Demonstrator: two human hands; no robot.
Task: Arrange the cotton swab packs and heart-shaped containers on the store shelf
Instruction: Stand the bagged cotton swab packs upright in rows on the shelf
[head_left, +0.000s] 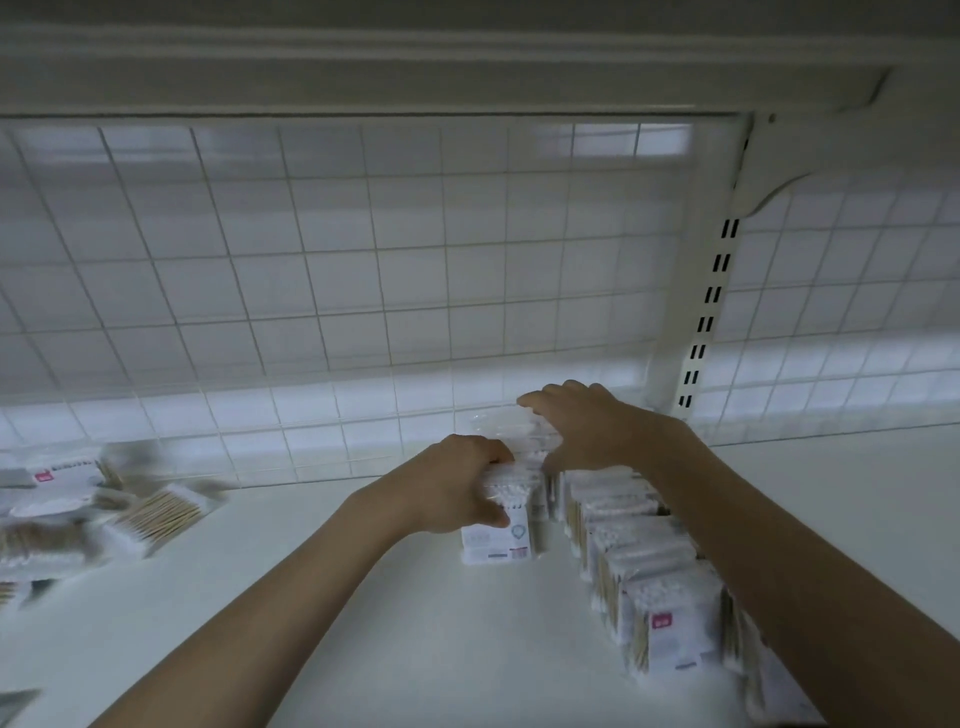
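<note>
Upright pack row (649, 587) under right forearm | loose packs (104, 514) far left | left hand (457, 488) clamps standing pack (506, 519) | right hand (592, 426) fingers straight atop rear pack (511, 428)

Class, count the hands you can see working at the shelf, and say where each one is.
2. The left hand grips an upright cotton swab pack mid-shelf; the right hand rests on packs behind it, near the wire grid. None looks hidden.
</note>
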